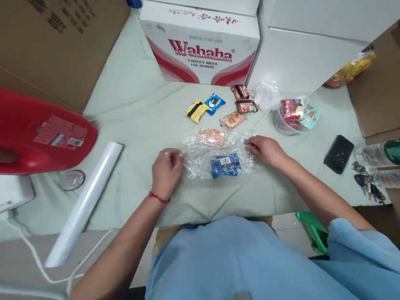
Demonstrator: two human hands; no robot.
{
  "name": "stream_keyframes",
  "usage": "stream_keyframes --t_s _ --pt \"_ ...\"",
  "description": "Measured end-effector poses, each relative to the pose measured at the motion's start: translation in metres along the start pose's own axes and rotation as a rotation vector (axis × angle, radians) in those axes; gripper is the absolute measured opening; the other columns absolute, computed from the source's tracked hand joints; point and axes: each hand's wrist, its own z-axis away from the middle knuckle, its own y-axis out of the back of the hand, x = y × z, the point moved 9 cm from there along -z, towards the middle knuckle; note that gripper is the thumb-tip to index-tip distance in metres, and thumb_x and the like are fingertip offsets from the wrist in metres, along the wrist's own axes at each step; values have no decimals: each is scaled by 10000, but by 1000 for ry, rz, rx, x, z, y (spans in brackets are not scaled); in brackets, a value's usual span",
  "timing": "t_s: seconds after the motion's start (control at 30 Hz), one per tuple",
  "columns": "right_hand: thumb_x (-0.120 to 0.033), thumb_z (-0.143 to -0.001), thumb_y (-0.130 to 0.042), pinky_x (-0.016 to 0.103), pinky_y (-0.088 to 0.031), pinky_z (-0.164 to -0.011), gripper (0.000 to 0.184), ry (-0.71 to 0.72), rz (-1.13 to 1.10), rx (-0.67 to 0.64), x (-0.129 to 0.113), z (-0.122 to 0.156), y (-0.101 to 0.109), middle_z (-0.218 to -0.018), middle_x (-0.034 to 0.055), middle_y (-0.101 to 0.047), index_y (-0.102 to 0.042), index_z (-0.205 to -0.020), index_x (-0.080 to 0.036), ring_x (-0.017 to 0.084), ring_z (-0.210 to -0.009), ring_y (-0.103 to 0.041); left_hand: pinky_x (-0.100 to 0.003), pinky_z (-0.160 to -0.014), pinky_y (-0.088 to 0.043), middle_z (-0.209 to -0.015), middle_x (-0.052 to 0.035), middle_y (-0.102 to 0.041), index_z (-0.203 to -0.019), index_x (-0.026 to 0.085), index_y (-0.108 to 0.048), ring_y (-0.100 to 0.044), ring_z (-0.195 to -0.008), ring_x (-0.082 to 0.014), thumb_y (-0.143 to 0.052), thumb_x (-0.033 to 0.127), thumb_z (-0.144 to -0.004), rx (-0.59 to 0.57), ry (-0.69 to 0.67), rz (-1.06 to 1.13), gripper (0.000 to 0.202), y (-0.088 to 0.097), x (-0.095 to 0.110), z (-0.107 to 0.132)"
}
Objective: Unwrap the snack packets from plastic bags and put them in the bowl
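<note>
A sheet of crinkled transparent plastic film [198,164] lies spread on the cloth-covered table in front of me. On it sit blue snack packets [225,165], with a pink-and-clear wrapped snack [212,137] by its far edge. At the film's left edge, my left hand [167,172] pinches the plastic between thumb and fingers. My right hand [268,151] grips the opposite edge, fingers curled. Farther back are a yellow packet [197,111], a bright blue packet [215,103], a wrapped round biscuit [233,120] and brown-red packets [246,106].
A transparent tub [281,124] of snacks and a crumpled plastic bag [266,96] stand right of the packets. A phone [339,154], keys [369,186] and bottles [397,152] lie farther right. Left are a white roll [86,203] and red jug [29,127]; a Wahaha box [202,47] stands behind.
</note>
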Motion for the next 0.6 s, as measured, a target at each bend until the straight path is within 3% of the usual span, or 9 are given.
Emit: stream_keyframes --t_s 0.07,0.17,0.23,0.33,0.4,0.5,0.6 --pt "-235 -996 -527 370 -495 -864 300 -40 116 16 0 -10 8 -1160 148 -730 -713 -1223 -175 306 -1077 -637 -491 -999 -504 -1097 -132 -655 -1056 201 -652 -619 -1071 -299 -549 394 -930 203 -12 -26 252 23 -2 6" --pt "-296 -1044 -476 423 -478 -965 358 15 133 94 -18 -23 22 -1209 176 -703 -689 -1291 -147 333 -1130 -591 -602 -1119 -404 -1155 -144 -636 -1142 223 -651 -569 -1210 -340 -513 321 -976 474 -116 -87 237 59 12 41" --pt "-338 -1049 -495 446 -460 -1017 401 77 109 102 -34 -35 22 -1263 180 -688 -651 -1359 -136 342 -1164 -566 -607 -1113 -383 -1171 -123 -660 -1211 255 -655 -594 -1188 -328 -507 258 -977 514 -252 -142 277 64 34 68" --pt "-396 -994 -632 468 -445 -1045 541 109 119 25 -52 -59 4 -1366 198 -653 -585 -1461 -126 367 -1247 -529 -529 -1052 -384 -1206 -51 -747 -1325 349 -668 -638 -1126 -283 -508 184 -956 203 -607 -229 434 18 85 97" --pt "-361 -944 -709 457 -447 -1031 558 99 125 -61 -57 -74 -12 -1324 202 -685 -615 -1437 -116 372 -1254 -543 -478 -970 -396 -1374 -5 -727 -1441 393 -612 -635 -1151 -258 -458 123 -966 -43 -712 -264 567 -24 106 102" --pt "-251 -971 -651 375 -461 -968 333 105 97 -151 -62 -82 -22 -1131 148 -765 -732 -1269 -126 310 -1156 -626 -469 -858 -401 -1466 -31 -682 -1433 313 -643 -629 -1121 -277 -416 116 -993 -237 -678 -369 533 -67 113 85" --pt "-200 -1034 -524 301 -460 -905 304 217 45 -158 -77 -66 -16 -1105 96 -775 -763 -1220 -169 232 -1053 -668 -488 -838 -412 -1456 -68 -686 -1422 260 -655 -623 -1065 -296 -424 142 -1002 -263 -579 -406 493 -81 106 64"
